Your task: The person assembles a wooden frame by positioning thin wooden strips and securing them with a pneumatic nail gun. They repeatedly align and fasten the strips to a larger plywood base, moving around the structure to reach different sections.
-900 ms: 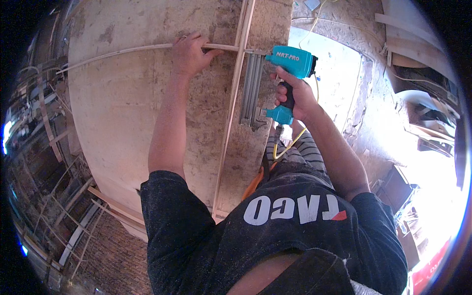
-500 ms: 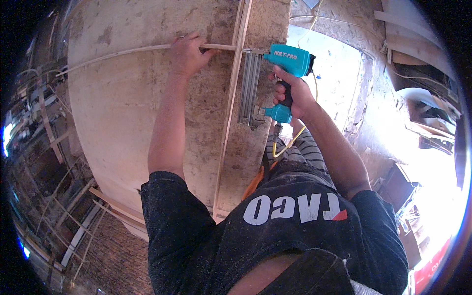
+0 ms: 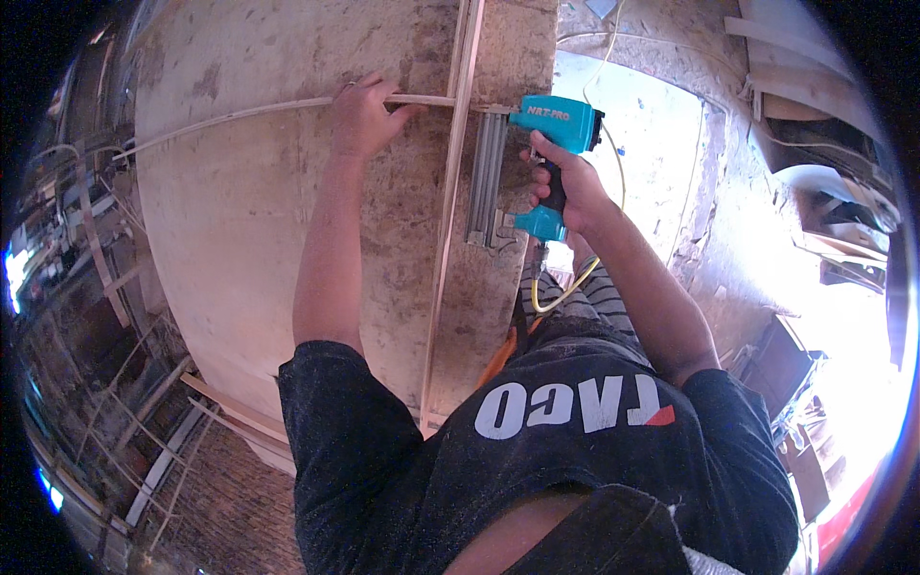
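Note:
My left hand (image 3: 364, 117) is closed on a thin wooden strip (image 3: 259, 110), which runs crosswise over the worktable (image 3: 230, 211). The strip's right end meets a long wooden batten (image 3: 448, 201) that lies lengthwise on the table. Wrapped around the black grip of a teal nail gun (image 3: 561, 123) is my right hand (image 3: 573, 184). The gun's nose points left at the batten, level with the strip's end; I cannot tell whether it touches. Its silver magazine (image 3: 487, 182) hangs toward me over the table's right part.
A yellow air hose (image 3: 565, 295) loops from the gun's base past my legs. Wooden boards (image 3: 235, 402) lie at the table's near left corner. Stacked panels and scraps (image 3: 815, 96) line the far right. Clutter and thin sticks (image 3: 125, 402) fill the left side.
The whole view has shifted slightly, with the table edge a little further left. Both hands keep their hold, and the strip and nail gun stay at about the same place along the batten.

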Demonstrator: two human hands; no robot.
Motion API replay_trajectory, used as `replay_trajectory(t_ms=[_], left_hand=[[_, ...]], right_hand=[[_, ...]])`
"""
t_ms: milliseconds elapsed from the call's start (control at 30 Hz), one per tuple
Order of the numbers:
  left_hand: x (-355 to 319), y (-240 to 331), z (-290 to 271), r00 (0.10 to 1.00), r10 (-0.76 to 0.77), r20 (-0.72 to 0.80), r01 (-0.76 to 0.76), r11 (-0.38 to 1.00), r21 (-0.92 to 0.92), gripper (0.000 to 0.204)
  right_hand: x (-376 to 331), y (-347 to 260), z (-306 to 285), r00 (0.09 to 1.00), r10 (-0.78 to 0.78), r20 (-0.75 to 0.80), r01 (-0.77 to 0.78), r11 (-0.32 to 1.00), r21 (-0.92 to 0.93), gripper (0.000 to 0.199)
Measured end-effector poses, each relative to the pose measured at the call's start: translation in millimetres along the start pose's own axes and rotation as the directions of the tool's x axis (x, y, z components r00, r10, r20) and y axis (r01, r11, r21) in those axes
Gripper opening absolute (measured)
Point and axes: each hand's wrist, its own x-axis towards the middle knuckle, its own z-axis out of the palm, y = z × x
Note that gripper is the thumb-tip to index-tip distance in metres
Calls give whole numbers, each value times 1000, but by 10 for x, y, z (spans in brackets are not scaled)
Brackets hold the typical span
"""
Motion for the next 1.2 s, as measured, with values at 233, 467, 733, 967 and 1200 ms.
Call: replay_trajectory(t_ms=[233, 467, 733, 967, 1200], left_hand=[[-23, -3, 18, 1000, -26, -14, 25, 997, -74, 52], [-24, 45, -25, 996, 42, -79, -40, 999, 24, 49], [-51, 1, 35, 983, 93, -156, -89, 996, 34, 48], [-38, 45, -9, 992, 50, -115, -48, 999, 16, 48], [-52, 18, 18, 995, 34, -90, -36, 999, -17, 46]], right_hand=[[73, 10, -23, 1000, 10, 27, -11, 1000, 17, 38], [65, 9, -17, 1000, 1, 30, -1, 1000, 9, 38], [90, 30, -56, 999, -4, 46, 3, 1000, 16, 38], [63, -10, -18, 999, -2, 47, 3, 1000, -5, 38], [93, -17, -38, 998, 25, 52, -27, 999, 28, 37]])
